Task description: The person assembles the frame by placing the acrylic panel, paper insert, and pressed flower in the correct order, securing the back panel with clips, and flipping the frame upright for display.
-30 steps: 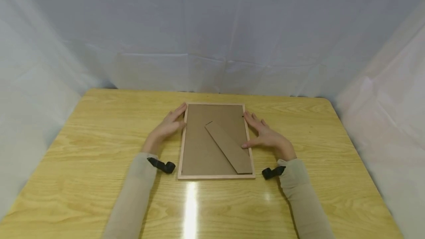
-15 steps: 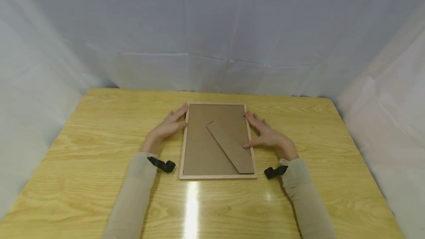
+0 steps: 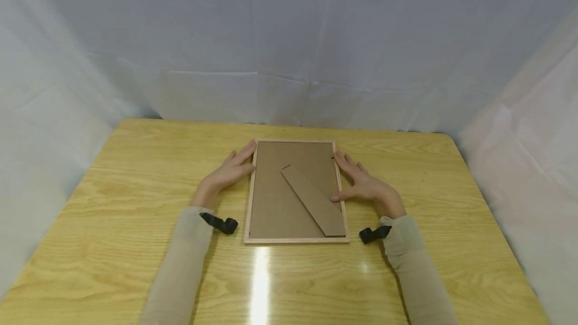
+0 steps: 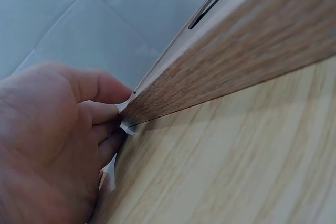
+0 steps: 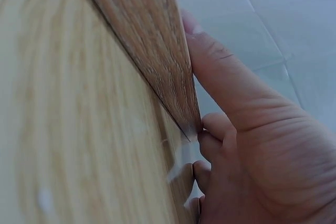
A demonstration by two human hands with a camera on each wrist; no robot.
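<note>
A picture frame [image 3: 271, 199] with a pale wooden border lies back side up on the table. Its brown backing carries a stand leg [image 3: 311, 202] that slants down to the lower right corner and lies flat. My left hand [image 3: 226, 172] touches the left border with its fingers extended and thumb apart. On the other side my right hand [image 3: 363, 184] rests against the right border, its thumb reaching over the edge by the leg. In the left wrist view, the frame's wood-grained side [image 4: 226, 51] meets my fingertips. The right wrist view shows my thumb [image 5: 220, 66] on the upper edge.
The wood-grain table [image 3: 135, 189] has a bright light reflection in front of the frame. White sheeting [image 3: 289, 39] hangs behind the table and along both sides. Black wrist cameras [image 3: 219, 223] sit at both cuffs.
</note>
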